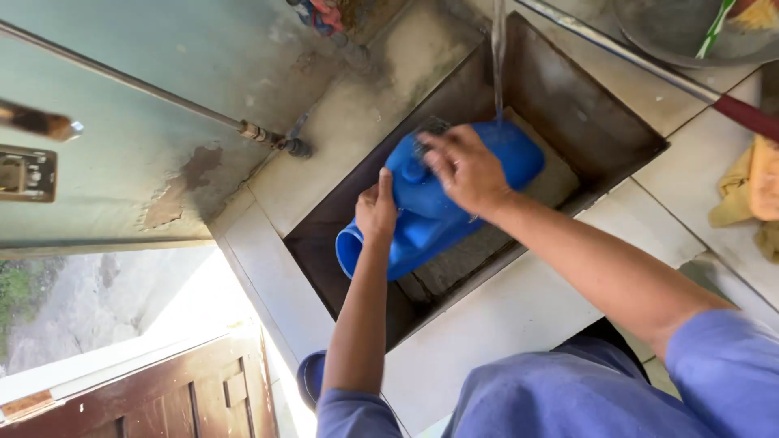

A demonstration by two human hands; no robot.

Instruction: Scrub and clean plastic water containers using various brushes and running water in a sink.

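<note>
Both hands work on a blue jug (438,203) lying tilted in the sink (568,89). Left hand (376,207) grips its side, thumb up. Right hand (462,166) presses a dark scrubber (428,134) flat onto it, fingers spread. Water (498,57) streams down just beyond the right hand.

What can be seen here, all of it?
jug: one, blue, lying on its side in the sink
sink: one, dark metal, set in the counter
water stream: one, clear, falling onto the jug
counter: one, pale tiled, around the sink
pipe: one, grey, along the wall
cloth: one, yellow, right on the counter
door: one, brown wood, lower left
left hand: one, gripping the jug
right hand: one, pressing a dark scrubber on the jug
</note>
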